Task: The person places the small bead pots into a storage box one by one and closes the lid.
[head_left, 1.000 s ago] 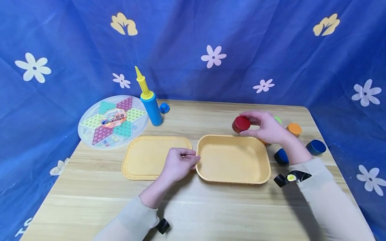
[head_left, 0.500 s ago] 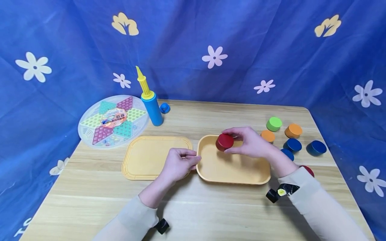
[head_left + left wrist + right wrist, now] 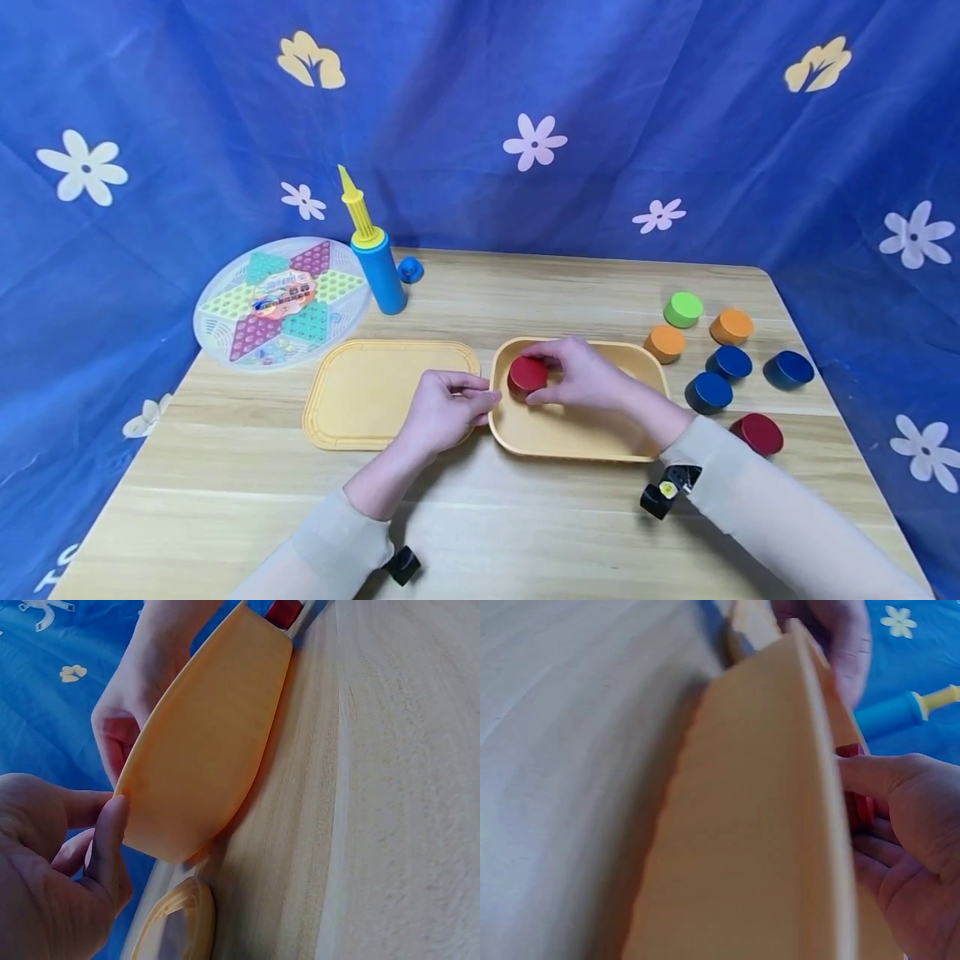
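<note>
On the wooden table (image 3: 525, 517), a yellow tray (image 3: 577, 433) beside its flat yellow lid (image 3: 360, 392), the two nearly touching edge to edge. Inside the tray, at its left end, one red block (image 3: 527, 373), pinched between thumb and curled fingers of the right hand (image 3: 581, 379), low over the tray floor; cannot tell whether it touches the floor. Nothing else visible in the tray apart from that block and the hand. Against the tray's left rim, the left hand (image 3: 446, 408), thumb and fingertips gripping the rim at the corner next to the lid. From the left wrist view, thumb pressed on the tray's outer wall (image 3: 202, 750). From the right wrist view, red block (image 3: 859, 806) partly hidden behind the tray wall, fingers wrapped near it.

Right of the tray, loose on the table: a green block (image 3: 682, 308), two orange blocks (image 3: 665, 342), three blue blocks (image 3: 708, 392) and another red block (image 3: 757, 433), all outside the tray. Further left, behind the lid, a round game board (image 3: 281, 300) under a clear cover, and just beside it an upright blue and yellow pump (image 3: 372, 250) with a small blue cap (image 3: 408, 268) near its base. Behind everything, a blue cloth (image 3: 480, 125) with flowers.
</note>
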`<move>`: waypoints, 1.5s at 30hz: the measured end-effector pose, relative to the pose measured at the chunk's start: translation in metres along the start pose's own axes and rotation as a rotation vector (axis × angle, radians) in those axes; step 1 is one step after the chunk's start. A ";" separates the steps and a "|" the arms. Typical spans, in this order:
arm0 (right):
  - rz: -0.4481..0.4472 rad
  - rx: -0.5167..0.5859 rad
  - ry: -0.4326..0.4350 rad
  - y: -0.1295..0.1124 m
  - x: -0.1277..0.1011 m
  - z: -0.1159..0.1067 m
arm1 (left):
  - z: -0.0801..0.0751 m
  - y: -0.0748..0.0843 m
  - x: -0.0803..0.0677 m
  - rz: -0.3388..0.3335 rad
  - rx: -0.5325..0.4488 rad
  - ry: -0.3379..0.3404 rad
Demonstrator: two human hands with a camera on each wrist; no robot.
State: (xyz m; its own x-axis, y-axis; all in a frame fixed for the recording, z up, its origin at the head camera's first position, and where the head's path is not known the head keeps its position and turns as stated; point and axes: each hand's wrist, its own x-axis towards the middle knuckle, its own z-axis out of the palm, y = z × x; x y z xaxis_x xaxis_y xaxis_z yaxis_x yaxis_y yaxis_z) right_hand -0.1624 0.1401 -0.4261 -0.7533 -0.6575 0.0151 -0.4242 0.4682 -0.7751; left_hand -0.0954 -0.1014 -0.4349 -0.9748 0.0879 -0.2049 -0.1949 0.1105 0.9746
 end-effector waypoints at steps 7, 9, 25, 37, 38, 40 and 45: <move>-0.001 -0.047 0.035 0.007 0.001 0.010 | 0.003 -0.001 0.000 0.008 -0.007 -0.019; -0.003 -0.041 0.045 0.007 0.001 0.012 | 0.004 -0.002 0.000 0.009 -0.007 -0.017; 0.009 0.072 0.104 0.011 0.002 0.025 | 0.005 -0.006 -0.001 -0.013 -0.030 -0.007; 0.048 0.065 0.093 -0.004 -0.015 -0.006 | 0.004 -0.005 0.000 -0.019 -0.025 0.002; 0.045 0.061 0.096 -0.006 -0.018 -0.011 | 0.004 -0.005 -0.001 -0.021 -0.027 0.005; 0.038 0.061 0.106 -0.011 -0.023 -0.023 | 0.003 -0.004 -0.001 -0.019 -0.024 0.012; 0.019 0.048 0.155 -0.023 -0.037 -0.052 | 0.002 -0.004 0.000 -0.012 -0.024 0.015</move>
State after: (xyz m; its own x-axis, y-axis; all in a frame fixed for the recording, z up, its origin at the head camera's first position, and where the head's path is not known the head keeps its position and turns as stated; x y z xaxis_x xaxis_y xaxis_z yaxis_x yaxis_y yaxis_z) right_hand -0.1504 0.1842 -0.3759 -0.8311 -0.5480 0.0950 -0.3878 0.4486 -0.8052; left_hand -0.0943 -0.1002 -0.4386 -0.9739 0.0723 -0.2150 -0.2085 0.0876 0.9741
